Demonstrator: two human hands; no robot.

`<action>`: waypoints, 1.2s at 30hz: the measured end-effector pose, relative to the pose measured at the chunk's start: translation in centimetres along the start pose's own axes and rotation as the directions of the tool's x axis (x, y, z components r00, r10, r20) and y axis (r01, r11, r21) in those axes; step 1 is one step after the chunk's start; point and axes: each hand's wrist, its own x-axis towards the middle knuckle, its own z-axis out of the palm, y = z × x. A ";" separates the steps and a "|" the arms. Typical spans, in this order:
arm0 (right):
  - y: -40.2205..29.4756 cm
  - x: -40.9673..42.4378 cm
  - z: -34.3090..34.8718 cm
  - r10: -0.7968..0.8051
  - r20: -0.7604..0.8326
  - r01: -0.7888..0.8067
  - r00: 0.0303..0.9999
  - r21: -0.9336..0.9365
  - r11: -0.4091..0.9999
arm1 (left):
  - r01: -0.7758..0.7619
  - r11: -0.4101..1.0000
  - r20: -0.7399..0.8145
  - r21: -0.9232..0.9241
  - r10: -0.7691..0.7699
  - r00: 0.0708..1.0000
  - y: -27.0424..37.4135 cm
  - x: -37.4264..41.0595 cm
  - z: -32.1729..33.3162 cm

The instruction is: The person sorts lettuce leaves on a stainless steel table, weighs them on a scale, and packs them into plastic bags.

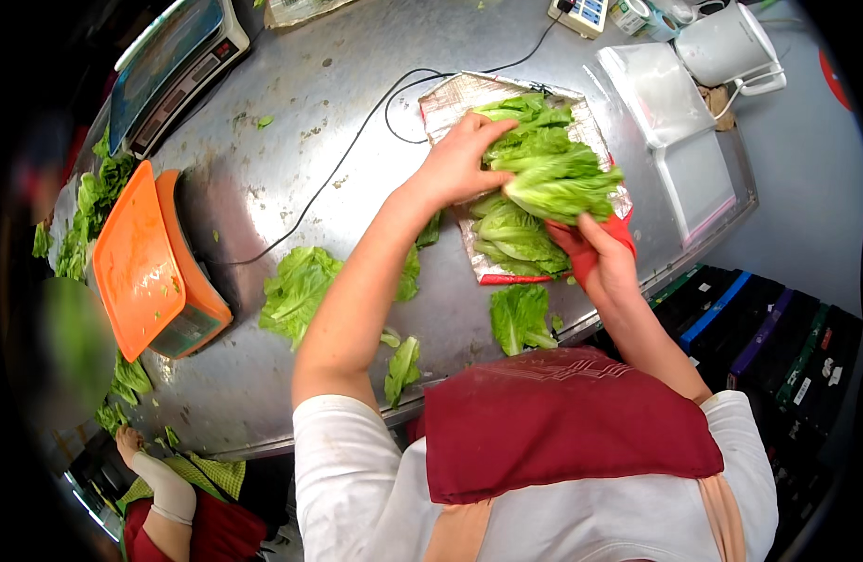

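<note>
Several heads of green leaf lettuce lie on a silvery foil-like sheet (442, 109) with red edges. My left hand (466, 158) grips the lettuce from the left, thumb and fingers spread around the leaves. From the lower right, my right hand (603, 249) holds the butt end of an upper lettuce head (561, 183), slightly blurred. Something red covers part of that hand; whether it is a glove or a wrapping I cannot tell. Beneath the held head, another lettuce head (519, 239) rests on the sheet. A loose lettuce leaf (521, 317) lies just below the sheet.
Loose leaves (301, 288) lie on the metal table (291, 154). Two scales stand left, one with an orange pan (140, 263). A black cable (340, 154) runs to a power strip (584, 14). Plastic bags (659, 95) and a white kettle (726, 49) sit right. A co-worker's hand (129, 444) is lower left.
</note>
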 end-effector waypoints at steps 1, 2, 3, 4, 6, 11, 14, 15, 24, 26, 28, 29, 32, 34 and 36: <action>0.8 0.9 -0.2 -0.017 -0.019 0.015 1.000 -0.076 0.997 | -0.016 1.000 -0.045 0.016 0.017 0.999 0.1 -0.3 -0.1; 1.0 1.3 -0.6 0.015 -0.033 -0.021 0.999 -0.162 0.987 | -0.031 0.999 -0.090 0.032 0.034 0.995 0.4 -0.6 -0.2; 1.1 1.7 -0.9 0.049 -0.046 -0.058 0.998 -0.245 0.968 | -0.043 0.998 -0.136 0.051 0.050 0.990 0.5 -0.9 -0.2; 0.9 1.8 -1.2 0.057 -0.045 -0.069 0.997 -0.334 0.940 | -0.112 0.989 -0.133 0.092 0.124 0.983 1.1 -1.2 -0.1; 0.5 1.8 -1.8 0.080 -0.041 -0.090 0.996 -0.503 0.860 | -0.134 0.949 -0.104 0.285 0.170 0.980 3.3 -2.2 1.4; -0.2 1.4 -2.0 0.056 -0.050 -0.070 0.997 -0.340 0.938 | -0.033 0.885 -0.101 0.465 0.090 0.991 3.0 -1.6 4.9; -0.8 -0.7 -1.7 -0.098 -0.173 0.037 0.980 -0.327 0.944 | 0.005 0.882 -0.147 0.472 0.074 0.986 2.6 -1.6 6.2; -0.8 -1.2 -2.7 -0.165 -0.179 0.092 0.970 -0.360 0.928 | 0.009 0.882 -0.159 0.470 0.074 0.985 2.8 -1.9 6.1; 2.4 -6.5 -2.2 0.264 0.296 0.078 0.918 -0.788 0.610 | 0.223 0.952 -0.314 0.207 -0.151 0.937 4.4 -8.5 2.4; 4.7 -5.7 -2.9 0.223 0.554 0.468 0.802 -0.815 0.341 | 0.399 0.859 -0.280 0.320 -0.317 0.906 3.3 -11.7 1.6; 5.4 -4.9 -2.2 0.227 0.735 0.700 0.640 -0.678 0.222 | 0.419 0.747 -0.273 0.516 -0.320 0.907 1.2 -15.7 1.9; 5.5 -4.7 -1.7 0.259 0.768 0.742 0.586 -0.637 0.211 | 0.379 0.703 -0.287 0.601 -0.252 0.924 0.3 -17.7 2.1; 5.4 -4.7 0.7 0.328 0.841 0.742 0.430 -0.536 0.402 | 0.491 0.633 -0.406 0.598 -0.289 0.867 0.1 -20.4 1.3; 4.5 -5.1 2.4 0.353 0.798 0.644 0.489 -0.603 0.470 | 0.537 0.605 -0.505 0.587 -0.244 0.828 1.1 -20.7 1.2; 3.4 -5.0 2.4 0.130 0.749 0.679 0.650 -0.649 0.342 | 0.567 0.608 -0.581 0.556 -0.204 0.788 1.8 -20.4 1.3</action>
